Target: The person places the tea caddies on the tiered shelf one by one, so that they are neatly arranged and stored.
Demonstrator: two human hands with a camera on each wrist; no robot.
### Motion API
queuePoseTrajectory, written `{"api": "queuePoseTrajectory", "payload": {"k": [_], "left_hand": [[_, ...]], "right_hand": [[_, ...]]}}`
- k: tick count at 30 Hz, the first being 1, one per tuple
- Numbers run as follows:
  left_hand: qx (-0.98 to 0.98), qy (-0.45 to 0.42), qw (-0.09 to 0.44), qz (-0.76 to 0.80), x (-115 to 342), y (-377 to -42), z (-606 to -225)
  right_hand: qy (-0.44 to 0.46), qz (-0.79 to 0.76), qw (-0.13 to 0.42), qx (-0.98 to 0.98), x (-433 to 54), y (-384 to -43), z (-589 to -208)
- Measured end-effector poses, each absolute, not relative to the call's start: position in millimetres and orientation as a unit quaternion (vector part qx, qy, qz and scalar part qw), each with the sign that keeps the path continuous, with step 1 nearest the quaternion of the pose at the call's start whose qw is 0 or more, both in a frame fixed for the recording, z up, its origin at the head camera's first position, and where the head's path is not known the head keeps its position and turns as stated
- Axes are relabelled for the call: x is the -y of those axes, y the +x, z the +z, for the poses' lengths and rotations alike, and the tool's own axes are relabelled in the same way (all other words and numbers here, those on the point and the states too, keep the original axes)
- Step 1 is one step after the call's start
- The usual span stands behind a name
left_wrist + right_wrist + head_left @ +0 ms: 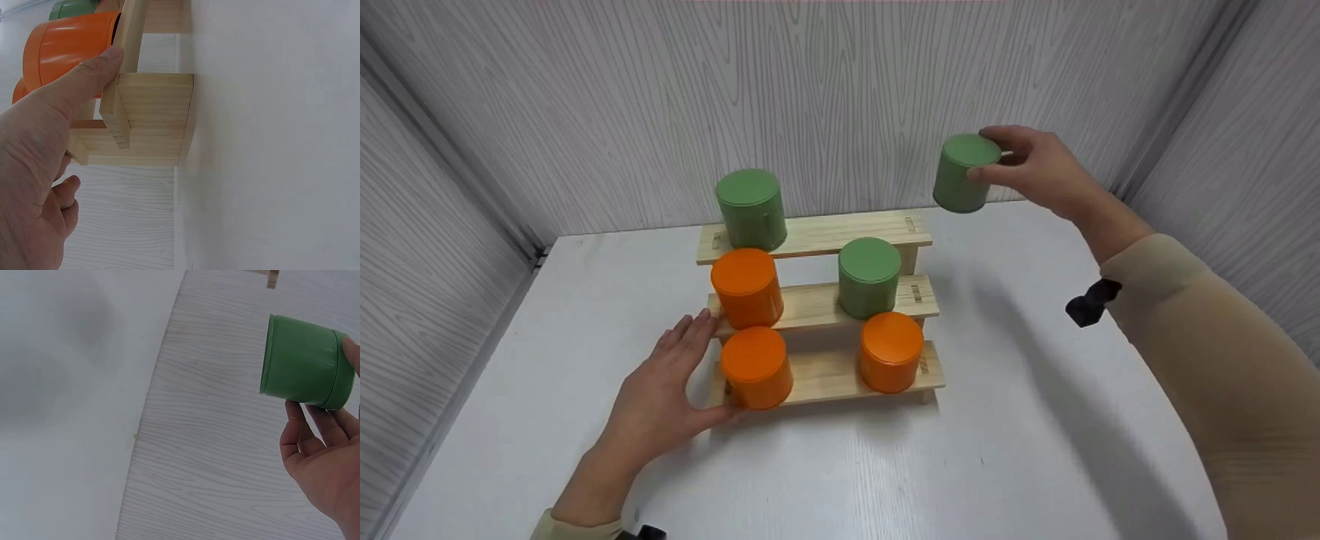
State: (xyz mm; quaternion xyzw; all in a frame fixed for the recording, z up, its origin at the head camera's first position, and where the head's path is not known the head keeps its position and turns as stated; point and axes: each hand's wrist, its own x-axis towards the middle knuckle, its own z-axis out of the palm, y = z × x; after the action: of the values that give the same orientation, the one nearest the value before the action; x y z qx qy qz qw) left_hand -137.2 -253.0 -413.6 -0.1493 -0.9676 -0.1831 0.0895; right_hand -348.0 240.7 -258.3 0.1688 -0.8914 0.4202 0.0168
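My right hand (1039,169) holds a green lidded canister (960,180) in the air, right of a three-step wooden stand (825,300). In the right wrist view the canister (304,363) is gripped near its lid, between thumb and fingers. My left hand (660,401) rests against the stand's left end, its thumb touching the bottom step's front edge. The top step bears a green canister (751,214) at left. On the middle step stand an orange canister (750,292) and a green canister (868,281). Two orange canisters, left (757,371) and right (891,356), stand on the bottom step.
The stand is on a white table (840,480). A pale wood-grain panel (825,97) rises behind it, with similar panels at left (427,195) and right (1252,150).
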Motion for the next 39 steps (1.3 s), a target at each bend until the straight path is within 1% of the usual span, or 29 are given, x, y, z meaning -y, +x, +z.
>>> {"api": "queuePoseTrajectory", "payload": {"k": [6, 19, 30, 39], "left_hand": [[0.968, -0.149, 0.091, -0.183, 253.1, -138.4, -412.8], [0.968, -0.152, 0.089, -0.178, 252.7, -139.1, -411.8], [0.969, -0.149, 0.092, -0.176, 254.1, -136.5, -411.7], [0.968, -0.149, 0.093, -0.179, 253.7, -135.2, -412.2]], "right_hand": [[0.198, 0.434, 0.029, 0.879, -223.7, -339.9, -240.2], [0.242, 0.459, 0.011, 0.855, -180.9, -332.2, -228.0], [0.276, 0.470, -0.003, 0.838, -152.7, -330.3, -230.9], [0.296, 0.464, -0.016, 0.835, -140.3, -330.1, -238.8]]}}
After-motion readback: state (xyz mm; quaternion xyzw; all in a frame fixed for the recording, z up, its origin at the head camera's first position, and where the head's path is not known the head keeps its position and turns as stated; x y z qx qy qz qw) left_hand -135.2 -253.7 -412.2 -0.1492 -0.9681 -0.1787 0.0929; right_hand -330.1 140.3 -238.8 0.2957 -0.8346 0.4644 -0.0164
